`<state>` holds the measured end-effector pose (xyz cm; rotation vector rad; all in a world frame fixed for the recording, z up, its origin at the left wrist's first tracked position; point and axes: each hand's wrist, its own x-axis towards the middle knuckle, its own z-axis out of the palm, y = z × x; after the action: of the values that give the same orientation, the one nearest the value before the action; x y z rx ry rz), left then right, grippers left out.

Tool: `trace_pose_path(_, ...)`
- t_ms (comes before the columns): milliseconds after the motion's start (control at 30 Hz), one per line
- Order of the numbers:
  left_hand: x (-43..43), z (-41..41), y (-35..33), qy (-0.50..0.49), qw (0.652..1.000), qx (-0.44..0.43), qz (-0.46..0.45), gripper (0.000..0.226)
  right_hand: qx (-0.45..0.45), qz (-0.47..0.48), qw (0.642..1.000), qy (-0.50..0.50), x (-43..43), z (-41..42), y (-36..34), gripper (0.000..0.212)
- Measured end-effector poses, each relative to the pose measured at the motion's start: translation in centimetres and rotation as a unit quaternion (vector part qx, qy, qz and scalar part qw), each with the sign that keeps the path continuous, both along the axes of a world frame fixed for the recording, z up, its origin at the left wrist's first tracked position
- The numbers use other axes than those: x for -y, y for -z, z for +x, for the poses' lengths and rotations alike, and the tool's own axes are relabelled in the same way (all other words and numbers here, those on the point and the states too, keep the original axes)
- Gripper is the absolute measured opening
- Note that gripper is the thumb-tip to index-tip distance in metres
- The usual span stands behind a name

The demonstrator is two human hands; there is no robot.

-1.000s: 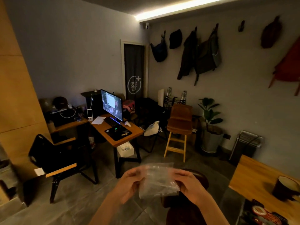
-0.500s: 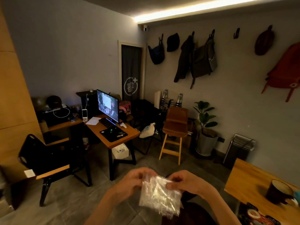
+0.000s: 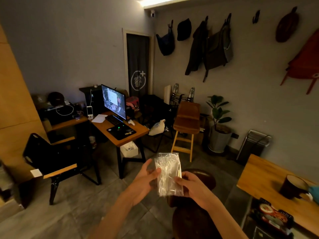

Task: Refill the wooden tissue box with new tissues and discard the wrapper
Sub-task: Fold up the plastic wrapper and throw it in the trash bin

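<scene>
Out in front of the chest, both hands pinch the clear wrapper [image 3: 168,174]: left hand [image 3: 145,182] on its left edge, right hand [image 3: 191,188] at the lower right corner. It stands upright, long axis vertical, flattened and seemingly empty. No bin or tissue box shows, so where it must go from here I can't tell; either hand could carry it.

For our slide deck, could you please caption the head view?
Both hands, left and right, hold a clear plastic wrapper upright above the tiled floor.
</scene>
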<state>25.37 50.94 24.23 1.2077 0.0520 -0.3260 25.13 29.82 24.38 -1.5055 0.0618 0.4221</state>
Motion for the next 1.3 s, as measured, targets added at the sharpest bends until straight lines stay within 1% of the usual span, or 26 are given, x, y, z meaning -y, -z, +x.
trace_pose_path(67, -0.1, 0.0, 0.1, -0.003, 1.0, 0.012, 0.029, 0.072, -0.013, 0.008, 1.0, 0.004, -0.1, -0.2, 0.6, 0.031)
trace_pose_path(167, -0.3, -0.1, 0.3, -0.004, 0.999, 0.021, 0.046, 0.047, -0.027, 0.011, 1.0, 0.005, 0.0, -0.6, 1.4, 0.034)
trace_pose_path(233, -0.2, -0.2, 0.4, -0.003, 0.999, 0.014, 0.045, 0.036, -0.033, 0.004, 0.999, 0.004, -0.1, -0.8, 1.8, 0.034)
trace_pose_path(300, 0.1, -0.2, 0.4, 0.002, 1.0, -0.008, 0.015, 0.027, -0.025, -0.021, 0.999, 0.018, -0.3, -0.9, 2.1, 0.031)
trace_pose_path(367, 0.3, -0.1, 0.5, 0.015, 1.0, -0.009, 0.021, 0.033, -0.012, -0.052, 0.998, 0.032, -0.7, -0.9, 2.1, 0.028)
trace_pose_path(433, 0.5, -0.1, 0.4, 0.029, 0.997, 0.008, 0.065, 0.038, -0.004, -0.075, 0.997, 0.034, -0.9, -1.0, 1.9, 0.029)
trace_pose_path(500, 0.5, 0.1, 0.7, 0.015, 0.995, 0.018, 0.095, 0.042, -0.004, -0.079, 0.997, 0.018, -0.7, -0.9, 1.6, 0.03)
trace_pose_path(600, -0.1, 0.4, 1.0, -0.01, 0.993, 0.02, 0.114, 0.035, -0.013, -0.044, 0.998, -0.049, 0.4, -0.9, 0.9, 0.039)
trace_pose_path(667, -0.7, 0.5, 1.3, 0.004, 0.992, 0.015, 0.125, 0.035, -0.009, -0.009, 0.997, -0.08, 0.6, -0.9, 0.7, 0.043)
trace_pose_path(733, -1.1, 0.3, 1.8, 0.031, 0.991, 0.007, 0.128, 0.035, -0.013, 0.033, 0.995, -0.09, 0.3, -0.9, 1.0, 0.043)
trace_pose_path(800, -1.6, 0.0, 3.1, 0.04, 0.991, -0.011, 0.125, 0.034, -0.043, 0.062, 0.994, -0.083, -0.1, -0.6, 2.5, 0.042)
trace_pose_path(900, -2.8, -0.9, 7.2, 0.04, 0.991, -0.065, 0.112, 0.032, -0.116, 0.047, 0.99, -0.063, -1.2, -0.9, 7.1, 0.039)
trace_pose_path(967, -3.5, -2.1, 11.2, 0.036, 0.984, -0.12, 0.127, 0.032, -0.192, 0.02, 0.98, -0.044, -2.2, -1.6, 11.6, 0.035)
trace_pose_path(1033, -3.9, -3.6, 16.0, 0.017, 0.971, -0.191, 0.139, 0.022, -0.275, -0.004, 0.961, -0.028, -3.2, -2.5, 17.2, 0.034)
trace_pose_path(1100, -4.4, -4.9, 21.6, -0.03, 0.951, -0.264, 0.16, 0.009, -0.346, -0.029, 0.938, -0.017, -3.9, -3.5, 23.3, 0.032)
trace_pose_path(1133, -4.7, -5.4, 24.8, -0.057, 0.937, -0.291, 0.187, 0.01, -0.375, -0.049, 0.926, 0.0, -4.1, -4.0, 26.6, 0.031)
trace_pose_path(1167, -4.9, -6.0, 28.3, -0.07, 0.921, -0.313, 0.219, 0.014, -0.405, -0.068, 0.911, 0.019, -4.2, -4.7, 29.8, 0.032)
trace_pose_path(1233, -4.5, -7.0, 35.5, -0.061, 0.896, -0.347, 0.27, 0.032, -0.449, -0.118, 0.884, 0.051, -4.1, -5.8, 37.0, 0.038)
trace_pose_path(1300, -3.2, -7.9, 42.6, -0.018, 0.877, -0.37, 0.306, 0.039, -0.454, -0.197, 0.868, 0.034, -3.5, -6.9, 44.6, 0.035)
